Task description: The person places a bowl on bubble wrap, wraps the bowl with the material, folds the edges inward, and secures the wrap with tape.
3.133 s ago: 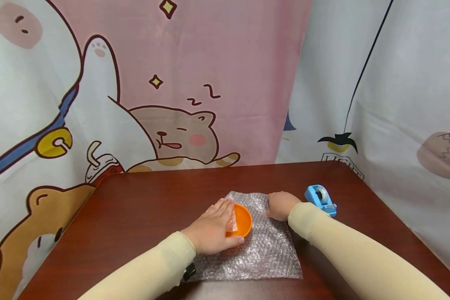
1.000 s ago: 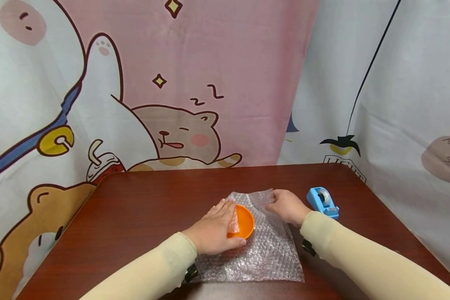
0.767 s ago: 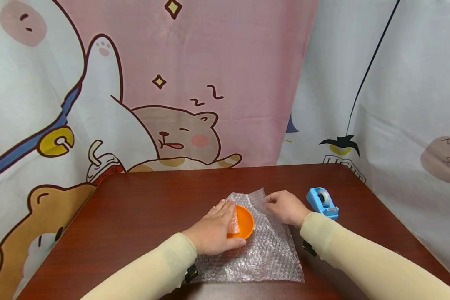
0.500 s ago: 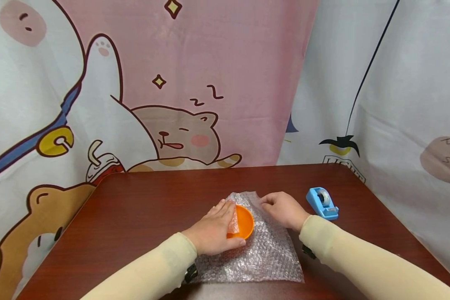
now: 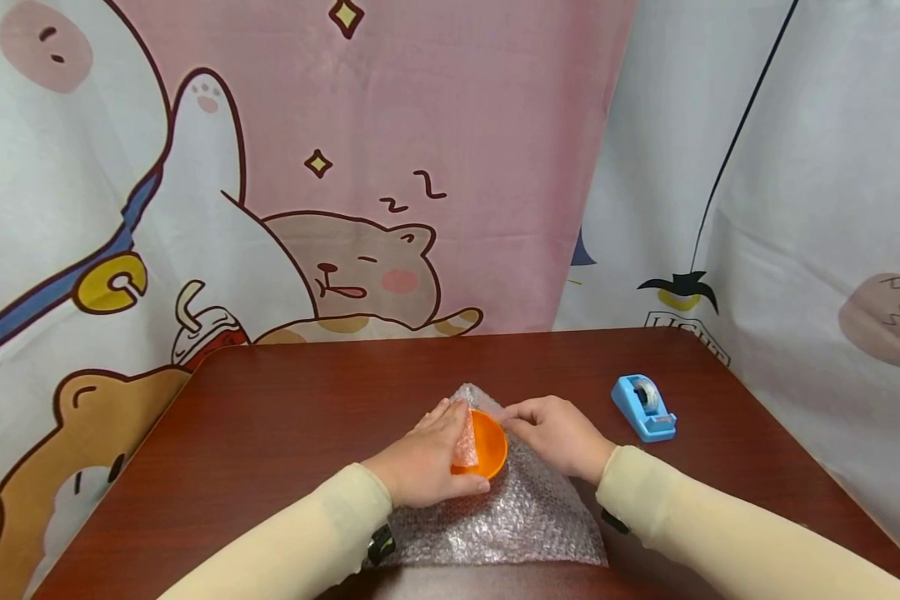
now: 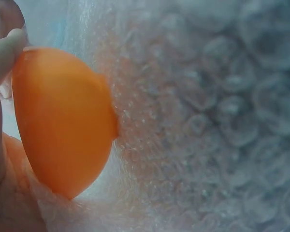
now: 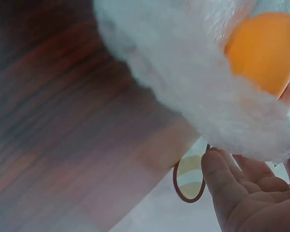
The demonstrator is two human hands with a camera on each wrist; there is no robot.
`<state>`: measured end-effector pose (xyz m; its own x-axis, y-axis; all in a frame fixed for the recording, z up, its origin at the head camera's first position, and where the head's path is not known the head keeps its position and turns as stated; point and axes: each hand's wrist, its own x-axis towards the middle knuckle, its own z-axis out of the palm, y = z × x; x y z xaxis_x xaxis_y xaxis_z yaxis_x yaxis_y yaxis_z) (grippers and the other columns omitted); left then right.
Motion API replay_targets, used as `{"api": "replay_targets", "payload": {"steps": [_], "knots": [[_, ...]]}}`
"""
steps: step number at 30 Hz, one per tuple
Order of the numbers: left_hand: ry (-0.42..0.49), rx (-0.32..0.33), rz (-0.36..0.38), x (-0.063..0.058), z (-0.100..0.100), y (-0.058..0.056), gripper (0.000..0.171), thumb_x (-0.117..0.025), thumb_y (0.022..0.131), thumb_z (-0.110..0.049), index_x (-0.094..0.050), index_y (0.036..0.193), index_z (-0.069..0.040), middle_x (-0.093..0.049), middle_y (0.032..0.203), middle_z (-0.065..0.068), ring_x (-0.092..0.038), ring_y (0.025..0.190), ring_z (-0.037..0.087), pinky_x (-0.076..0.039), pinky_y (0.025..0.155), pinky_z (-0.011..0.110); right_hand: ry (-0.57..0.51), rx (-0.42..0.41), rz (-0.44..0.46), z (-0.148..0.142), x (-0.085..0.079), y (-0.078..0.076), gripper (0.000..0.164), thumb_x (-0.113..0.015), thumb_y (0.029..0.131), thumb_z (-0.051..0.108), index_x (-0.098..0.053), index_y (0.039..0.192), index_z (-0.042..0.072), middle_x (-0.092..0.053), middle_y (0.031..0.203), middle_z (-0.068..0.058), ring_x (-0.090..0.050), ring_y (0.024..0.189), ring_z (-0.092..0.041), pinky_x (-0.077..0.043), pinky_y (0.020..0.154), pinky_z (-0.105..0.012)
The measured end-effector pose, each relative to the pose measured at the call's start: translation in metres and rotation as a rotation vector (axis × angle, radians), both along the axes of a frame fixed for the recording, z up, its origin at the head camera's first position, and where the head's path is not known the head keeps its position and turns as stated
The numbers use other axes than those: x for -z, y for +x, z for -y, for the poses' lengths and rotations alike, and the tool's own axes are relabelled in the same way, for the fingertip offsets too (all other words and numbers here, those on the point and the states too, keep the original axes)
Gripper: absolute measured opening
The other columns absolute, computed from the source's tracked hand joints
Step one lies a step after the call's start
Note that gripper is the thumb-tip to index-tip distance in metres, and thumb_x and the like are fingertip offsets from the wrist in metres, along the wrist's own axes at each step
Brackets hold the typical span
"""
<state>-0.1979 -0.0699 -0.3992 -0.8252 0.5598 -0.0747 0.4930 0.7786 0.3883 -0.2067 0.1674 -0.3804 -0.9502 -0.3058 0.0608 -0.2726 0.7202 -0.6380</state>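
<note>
An orange bowl (image 5: 492, 446) sits on a sheet of clear bubble wrap (image 5: 510, 521) near the table's front edge. With its fingers laid straight, my left hand (image 5: 426, 467) presses a folded flap of the wrap over the bowl's left side; the thumb lies at the near rim. My right hand (image 5: 558, 435) pinches the wrap's far right part and holds it lifted against the bowl's right rim. The right wrist view shows the raised wrap (image 7: 183, 72) above that hand's fingers. In the left wrist view the bowl's outer side (image 6: 63, 121) stands against the bubbles (image 6: 198, 116).
A blue tape dispenser (image 5: 643, 408) with a roll of clear tape stands on the brown table (image 5: 307, 400), right of and beyond my right hand. Behind the table hangs a printed cartoon curtain (image 5: 495, 167).
My right hand has drawn the wrap's far right corner leftward and toward the bowl, folding the sheet over. The left hand stays in place on the bowl.
</note>
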Motion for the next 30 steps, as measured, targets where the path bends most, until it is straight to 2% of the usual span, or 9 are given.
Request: {"api": "replay_targets", "payload": {"steps": [10,22,26,30], "knots": [[0.07,-0.022,0.049,-0.001,0.001,0.001,0.118,-0.077,0.09,-0.059,-0.012,0.168,0.0,-0.01,0.177,0.017,-0.01,0.165,0.033,-0.019,0.132,0.048,0.012,-0.075,-0.022,0.008,0.002,0.011,0.025,-0.071,0.101,0.016,-0.08,0.123,0.013,-0.077,0.126,-0.008,-0.073,0.118,-0.027,-0.061,0.097,-0.047],[0.114,-0.044,0.082,0.0,0.002,0.0,0.126,-0.082,0.085,-0.059,-0.006,0.17,-0.005,-0.004,0.178,0.012,-0.006,0.166,0.032,-0.021,0.131,0.049,0.067,-0.182,-0.133,0.013,0.004,0.019,0.026,-0.07,0.099,0.009,-0.079,0.124,0.009,-0.07,0.138,-0.013,-0.069,0.127,-0.033,-0.058,0.1,-0.048],[0.121,-0.038,0.077,0.0,0.002,-0.001,0.126,-0.083,0.085,-0.058,-0.006,0.169,-0.004,-0.004,0.178,0.013,-0.006,0.165,0.034,-0.021,0.131,0.05,0.093,-0.245,-0.181,0.014,0.004,0.022,0.026,-0.069,0.1,0.007,-0.079,0.124,0.008,-0.069,0.139,-0.017,-0.068,0.127,-0.034,-0.059,0.098,-0.049],[0.119,-0.023,0.058,0.001,0.002,-0.002,0.127,-0.083,0.084,-0.058,-0.008,0.169,-0.002,-0.005,0.178,0.015,-0.006,0.165,0.035,-0.019,0.132,0.049,0.147,-0.276,-0.226,0.016,0.004,0.024,0.027,-0.068,0.1,0.009,-0.079,0.125,0.011,-0.069,0.138,-0.017,-0.067,0.13,-0.033,-0.056,0.103,-0.052]]}}
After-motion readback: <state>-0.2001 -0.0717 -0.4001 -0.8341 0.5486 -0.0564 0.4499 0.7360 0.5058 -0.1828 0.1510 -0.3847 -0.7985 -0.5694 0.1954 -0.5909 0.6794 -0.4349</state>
